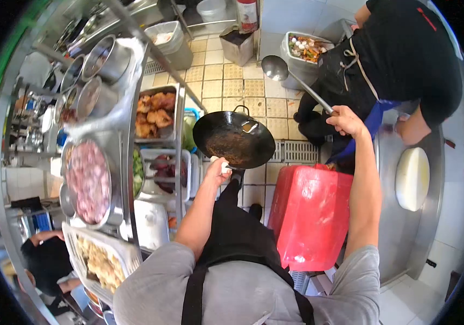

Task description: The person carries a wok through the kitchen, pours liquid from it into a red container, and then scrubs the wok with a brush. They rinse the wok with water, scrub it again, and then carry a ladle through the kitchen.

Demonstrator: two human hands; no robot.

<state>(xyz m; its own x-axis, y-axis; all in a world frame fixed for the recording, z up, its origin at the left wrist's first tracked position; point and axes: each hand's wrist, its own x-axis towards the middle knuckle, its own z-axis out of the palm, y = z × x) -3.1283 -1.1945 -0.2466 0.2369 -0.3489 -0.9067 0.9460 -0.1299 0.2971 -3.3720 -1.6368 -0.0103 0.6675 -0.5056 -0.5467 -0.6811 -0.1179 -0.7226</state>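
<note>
In front of my body, above the tiled floor, hangs a dark wok (226, 142) tilted slightly toward me. My left hand (218, 169) is closed round its near handle, with a white cloth (223, 164) between fingers and metal. Some brown residue and a shiny patch show inside the pan. Out to the right, my right hand (346, 120) grips the end of a long-handled metal ladle (275, 68), whose bowl points away, up and left. The ladle is apart from the wok.
At left, a metal rack carries a bowl of raw meat (87, 181), fried pieces (155, 112) and a white basket (102, 260). A red plastic container (312, 216) stands at right. A co-worker in black (405, 59) bends over the steel sink (432, 216). Bins (301, 67) stand ahead.
</note>
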